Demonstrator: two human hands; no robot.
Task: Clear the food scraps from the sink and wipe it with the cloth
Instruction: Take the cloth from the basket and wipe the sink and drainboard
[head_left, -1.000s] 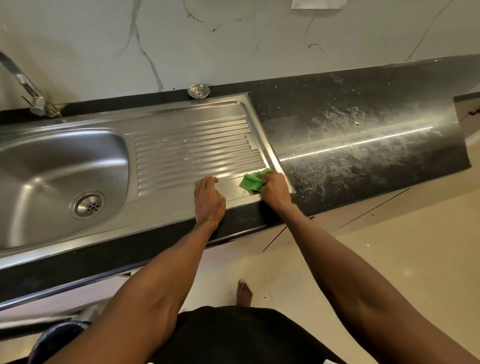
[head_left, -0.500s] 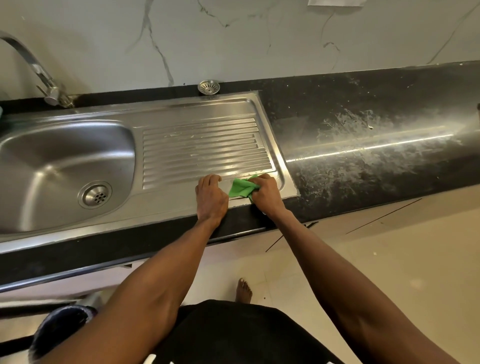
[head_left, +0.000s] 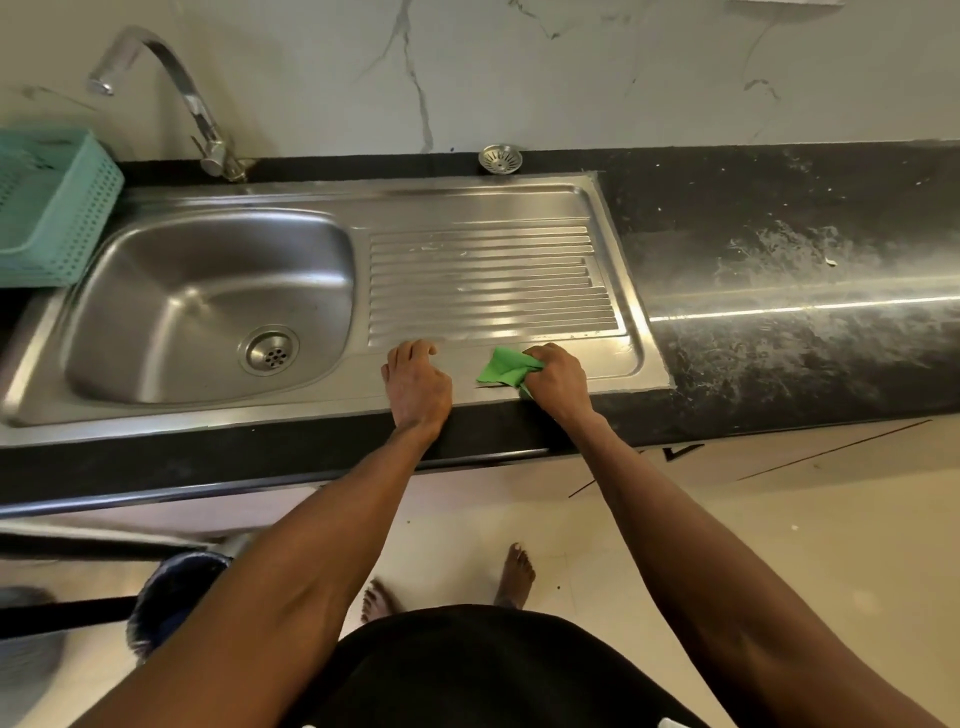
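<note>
**Sink wipe, front rim — entry**

Shifted since a second ago: right hand (head_left: 558, 376) and green cloth (head_left: 503, 369), drawn leftward along the front flat of the drainboard (head_left: 483, 280), away from its right corner. Left hand (head_left: 418, 384) unchanged in place, resting palm-down just left of the cloth.

- Right hand: clamped on the cloth, fingers curled over a bunched end; loose triangle of fabric fanning out to the left, flat on the steel.
- Left hand: fingers together and slightly curled, holding nothing, bracing on the rim.
- Cloth: on the near flat of the sink (head_left: 208, 312) unit, between ribbed drainboard and black tabletop (head_left: 779, 291) edge.
- Handling, by judgement: light, soft, limp; likely to fold or ride up if pushed by one corner. Best gripped bunched at the middle, palm pressing the spread part down.
- Steel: smooth, probably slippery; pale smears visible on upper ribs.
- Basin: no scraps discernible; drain (head_left: 269, 351) open, strainer (head_left: 500, 157) set aside on the tabletop by the wall.
- Also present: tap (head_left: 208, 135), teal basket (head_left: 52, 208) at left.
</note>
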